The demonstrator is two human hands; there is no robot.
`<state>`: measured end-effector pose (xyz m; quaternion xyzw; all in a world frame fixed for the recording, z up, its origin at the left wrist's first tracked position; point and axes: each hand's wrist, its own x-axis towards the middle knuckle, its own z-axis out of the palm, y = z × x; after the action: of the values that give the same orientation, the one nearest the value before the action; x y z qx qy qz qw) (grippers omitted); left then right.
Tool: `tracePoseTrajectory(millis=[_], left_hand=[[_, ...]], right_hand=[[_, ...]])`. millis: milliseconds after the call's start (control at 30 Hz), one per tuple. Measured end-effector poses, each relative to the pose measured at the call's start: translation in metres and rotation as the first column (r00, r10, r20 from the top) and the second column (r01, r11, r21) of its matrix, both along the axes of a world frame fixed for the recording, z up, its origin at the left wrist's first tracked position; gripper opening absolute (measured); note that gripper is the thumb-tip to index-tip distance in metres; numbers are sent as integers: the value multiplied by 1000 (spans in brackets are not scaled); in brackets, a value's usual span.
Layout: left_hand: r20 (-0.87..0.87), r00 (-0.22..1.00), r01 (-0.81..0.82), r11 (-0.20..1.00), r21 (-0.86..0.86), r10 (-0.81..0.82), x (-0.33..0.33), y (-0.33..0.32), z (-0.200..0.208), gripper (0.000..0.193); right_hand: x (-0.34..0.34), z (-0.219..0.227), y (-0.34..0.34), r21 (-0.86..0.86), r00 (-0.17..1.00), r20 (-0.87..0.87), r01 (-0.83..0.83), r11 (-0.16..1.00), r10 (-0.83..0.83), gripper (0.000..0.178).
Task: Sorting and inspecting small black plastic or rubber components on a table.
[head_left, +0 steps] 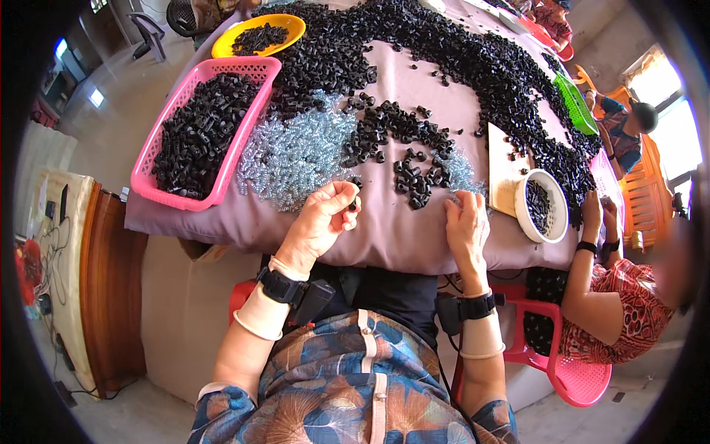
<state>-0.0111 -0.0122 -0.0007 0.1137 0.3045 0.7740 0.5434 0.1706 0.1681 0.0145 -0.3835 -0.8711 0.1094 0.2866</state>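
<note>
My left hand (323, 220) is closed around a small black plastic cap (356, 204) held at the fingertips, just below a heap of shiny silver springs (296, 152). My right hand (466, 222) rests on the mauve tablecloth (392, 229) with fingers curled down at a thin patch of springs (458, 172); whether it pinches one is hidden. A loose cluster of black caps (403, 144) lies between the two hands and beyond them.
A pink basket (237, 140) full of black caps stands at the left, a yellow dish (292, 26) behind it. A white bowl (526, 214) and pale board (503, 159) sit right. Another person (614, 296) sits at right on a pink chair (577, 377).
</note>
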Motion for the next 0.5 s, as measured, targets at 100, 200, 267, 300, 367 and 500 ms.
tracePoseTrajectory(millis=[100, 200, 267, 300, 367, 500], left_hand=[[-7, 1000, 5, 1000, -6, -5, 1, 0, 0, 12], [-13, 1000, -1, 1000, -2, 0, 0, -2, 1, 12], [-28, 1000, 6, 1000, -9, -6, -1, -3, 0, 12], [-26, 1000, 4, 1000, -10, -4, -2, -4, -1, 12], [-30, 999, 15, 1000, -2, -16, -2, -2, 0, 12], [-36, 999, 21, 1000, -3, -21, -1, -2, 1, 13]], right_hand=[[-2, 1, -2, -7, 999, 23, 29, 1000, -29, 17], [2, 3, -6, -36, 999, -7, -47, 998, 46, 16], [5, 8, -10, -239, 988, -138, -103, 966, 71, 17], [7, 4, -8, -239, 988, -136, -105, 965, 74, 17], [13, -2, -1, -226, 966, -249, -124, 966, 66, 19], [11, -6, 3, -177, 981, -187, -85, 981, 52, 14]])
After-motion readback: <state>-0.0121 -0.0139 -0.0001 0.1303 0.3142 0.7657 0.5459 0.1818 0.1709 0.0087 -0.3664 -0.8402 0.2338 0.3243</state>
